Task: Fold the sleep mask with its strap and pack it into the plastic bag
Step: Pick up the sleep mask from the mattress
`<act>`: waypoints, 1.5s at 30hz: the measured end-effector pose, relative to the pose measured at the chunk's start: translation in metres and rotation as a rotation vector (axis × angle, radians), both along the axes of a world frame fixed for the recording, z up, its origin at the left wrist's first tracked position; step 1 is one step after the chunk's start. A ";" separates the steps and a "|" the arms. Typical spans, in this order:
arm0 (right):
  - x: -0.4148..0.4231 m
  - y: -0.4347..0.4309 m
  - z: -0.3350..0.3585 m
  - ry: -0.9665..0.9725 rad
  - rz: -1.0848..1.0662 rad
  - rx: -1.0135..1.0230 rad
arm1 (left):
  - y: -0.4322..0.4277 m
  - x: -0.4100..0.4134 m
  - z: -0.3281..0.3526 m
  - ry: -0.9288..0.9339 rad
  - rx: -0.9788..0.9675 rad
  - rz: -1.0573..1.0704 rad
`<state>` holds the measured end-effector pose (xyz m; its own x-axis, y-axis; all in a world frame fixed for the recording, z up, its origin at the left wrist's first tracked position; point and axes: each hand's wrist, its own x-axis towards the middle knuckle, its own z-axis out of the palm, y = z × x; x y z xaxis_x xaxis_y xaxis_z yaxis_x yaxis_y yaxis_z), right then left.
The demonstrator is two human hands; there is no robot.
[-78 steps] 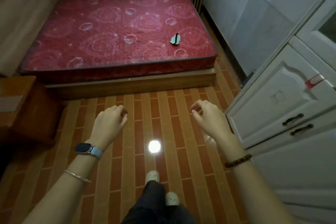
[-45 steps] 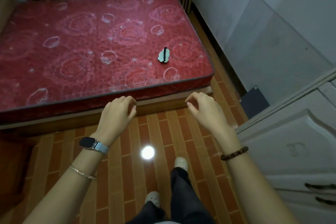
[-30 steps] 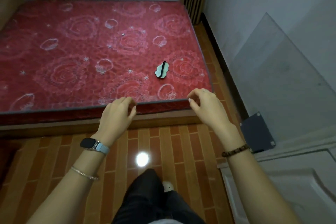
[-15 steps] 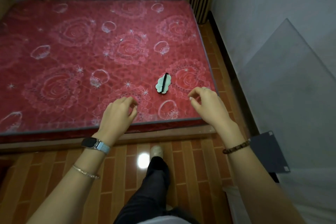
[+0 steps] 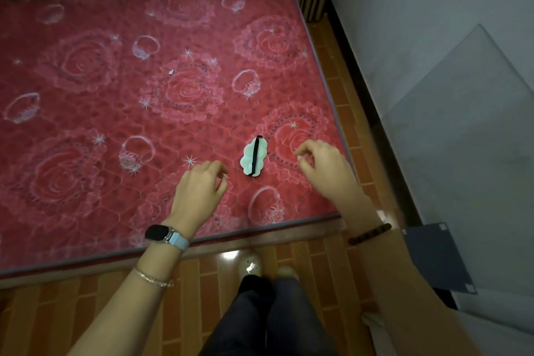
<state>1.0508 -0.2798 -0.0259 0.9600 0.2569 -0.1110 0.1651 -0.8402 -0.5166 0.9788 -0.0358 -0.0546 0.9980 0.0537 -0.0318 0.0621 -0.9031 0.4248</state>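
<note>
A small pale green sleep mask [image 5: 249,158] with a black strap running along its length lies on the red mattress [image 5: 115,101], near the bed's front right corner. My left hand [image 5: 199,191] hovers just left of the mask, fingers loosely curled, holding nothing. On the mask's other side my right hand [image 5: 326,166] hangs over the mattress, fingers curled and apart, also holding nothing. Neither hand touches the mask. No plastic bag is visible.
The bed's wooden frame edge [image 5: 260,237] runs in front of my legs. A glass pane [image 5: 462,136] leans against the right wall, with a dark flat panel [image 5: 433,257] at its foot. Brick-patterned floor [image 5: 202,283] lies below. A tiny pale scrap [image 5: 170,72] sits mid-mattress.
I have walked from the middle of the room up to the bed. Both hands, still holding nothing, now hover over the mattress on either side of the mask.
</note>
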 end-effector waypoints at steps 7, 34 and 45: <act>0.067 -0.002 -0.058 0.090 -0.007 0.097 | -0.011 0.051 -0.057 0.094 0.012 0.050; 0.207 0.062 -0.425 0.518 -0.264 0.386 | -0.032 0.187 -0.400 0.343 -0.383 0.563; 0.247 0.090 -0.459 0.506 -0.249 0.490 | -0.027 0.188 -0.431 0.314 -0.551 0.598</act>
